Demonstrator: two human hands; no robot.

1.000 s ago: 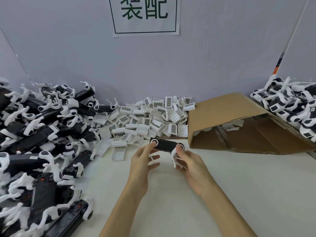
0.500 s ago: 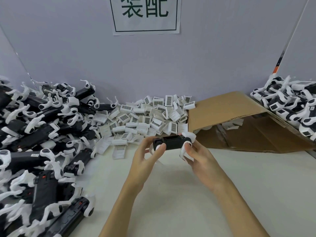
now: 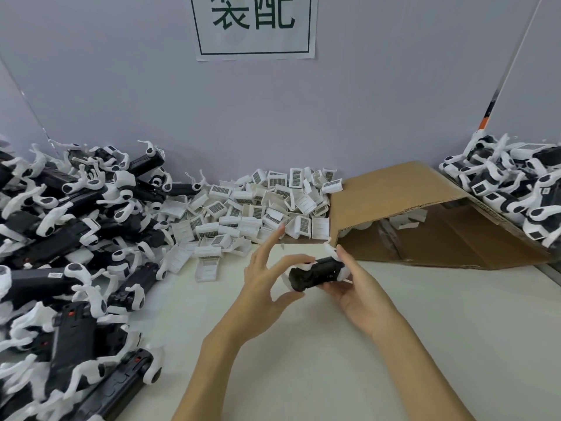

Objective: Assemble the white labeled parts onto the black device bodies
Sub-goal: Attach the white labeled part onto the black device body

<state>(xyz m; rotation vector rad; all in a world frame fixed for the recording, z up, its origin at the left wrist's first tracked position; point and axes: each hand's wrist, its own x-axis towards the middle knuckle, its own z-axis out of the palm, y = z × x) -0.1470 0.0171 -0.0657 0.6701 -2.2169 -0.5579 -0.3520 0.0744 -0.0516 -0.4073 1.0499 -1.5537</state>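
Note:
A black device body with white end pieces is held above the white table, its near end turned toward me. My right hand grips it from the right and from beneath, with the thumb on top. My left hand sits just left of it, fingers spread and raised, thumb and a fingertip close to the body's left end; I cannot tell whether they touch it. A heap of white labeled parts with barcode stickers lies behind the hands against the wall.
A big pile of black device bodies with white arms fills the left side of the table. A brown cardboard box lies tipped on its side at the right. More black-and-white devices are stacked at the far right.
The device body has turned from lying crosswise between both hands to pointing its end toward me. My left hand has let go and spread its fingers; my right hand keeps hold.

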